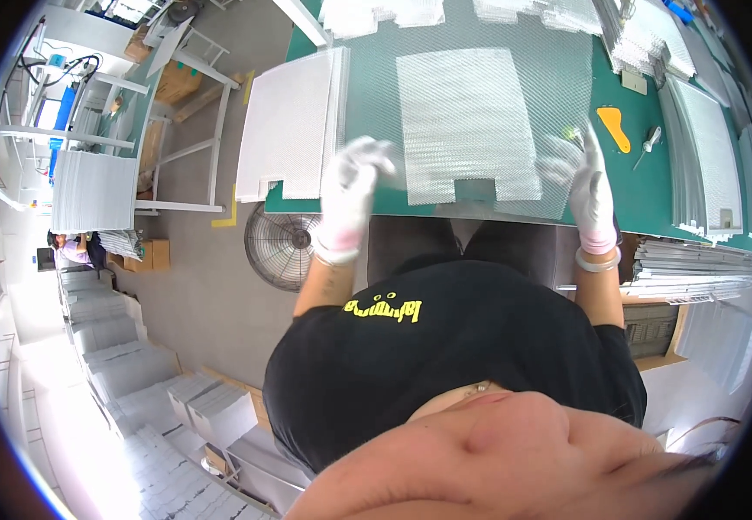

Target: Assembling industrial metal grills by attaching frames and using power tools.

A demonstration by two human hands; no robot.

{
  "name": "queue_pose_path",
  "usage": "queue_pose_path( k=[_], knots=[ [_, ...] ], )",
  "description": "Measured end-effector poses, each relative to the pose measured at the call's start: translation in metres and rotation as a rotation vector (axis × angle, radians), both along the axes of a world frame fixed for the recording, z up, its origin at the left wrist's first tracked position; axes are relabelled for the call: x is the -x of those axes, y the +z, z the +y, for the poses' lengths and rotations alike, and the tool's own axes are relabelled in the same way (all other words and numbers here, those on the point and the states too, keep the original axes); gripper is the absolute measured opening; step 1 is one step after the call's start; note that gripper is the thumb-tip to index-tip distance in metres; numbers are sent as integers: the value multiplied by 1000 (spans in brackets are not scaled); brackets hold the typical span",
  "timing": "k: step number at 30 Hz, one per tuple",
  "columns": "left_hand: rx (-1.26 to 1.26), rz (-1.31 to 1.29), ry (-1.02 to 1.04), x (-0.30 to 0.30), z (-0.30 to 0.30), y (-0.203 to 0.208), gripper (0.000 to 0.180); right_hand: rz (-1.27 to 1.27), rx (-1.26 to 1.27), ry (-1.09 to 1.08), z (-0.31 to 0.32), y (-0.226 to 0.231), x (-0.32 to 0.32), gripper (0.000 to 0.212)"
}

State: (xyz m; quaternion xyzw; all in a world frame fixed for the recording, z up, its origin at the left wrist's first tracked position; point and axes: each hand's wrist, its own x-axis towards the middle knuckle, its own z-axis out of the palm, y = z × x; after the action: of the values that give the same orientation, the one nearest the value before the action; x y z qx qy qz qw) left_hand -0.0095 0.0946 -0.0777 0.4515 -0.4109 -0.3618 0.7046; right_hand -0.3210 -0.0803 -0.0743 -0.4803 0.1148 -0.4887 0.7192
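My left hand (346, 192), in a white glove, hovers at the near left edge of a large translucent mesh sheet (562, 74). Its fingers are bent and smeared by motion, so I cannot see whether they grip anything. On the right, my gloved right hand (590, 192) is beside the sheet's right edge. Its fingers are blurred but look spread, pointing inward over or behind the mesh; no firm grip shows. Between the hands lies a whitish mesh panel (467, 113) with a notch in its near edge. Left of it rests a stack of white notched panels (288, 121).
A green-topped table (627, 186) bears a yellow scraper (613, 128), a small white-handled tool (648, 146) and stacked mesh panels (707, 152) at right. More sheets (385, 13) lie at the far edge. A floor fan (282, 245) stands below left; white racks (181, 143) are farther left.
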Motion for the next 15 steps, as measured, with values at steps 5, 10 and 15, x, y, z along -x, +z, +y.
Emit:
queue_pose_path(
  k=[5, 10, 15],
  knots=[
    [-177, 56, 190, 67, 15, -21, 58, 901, 437, -363, 0, 19, -7, 90],
    [-314, -342, 351, 63, 0, -35, 69, 1038, 580, -404, -14, -17, -22, 83],
    [-493, -827, 320, 48, -6, -58, 66, 1176, 660, -433, -19, -38, -28, 78]
  ],
)
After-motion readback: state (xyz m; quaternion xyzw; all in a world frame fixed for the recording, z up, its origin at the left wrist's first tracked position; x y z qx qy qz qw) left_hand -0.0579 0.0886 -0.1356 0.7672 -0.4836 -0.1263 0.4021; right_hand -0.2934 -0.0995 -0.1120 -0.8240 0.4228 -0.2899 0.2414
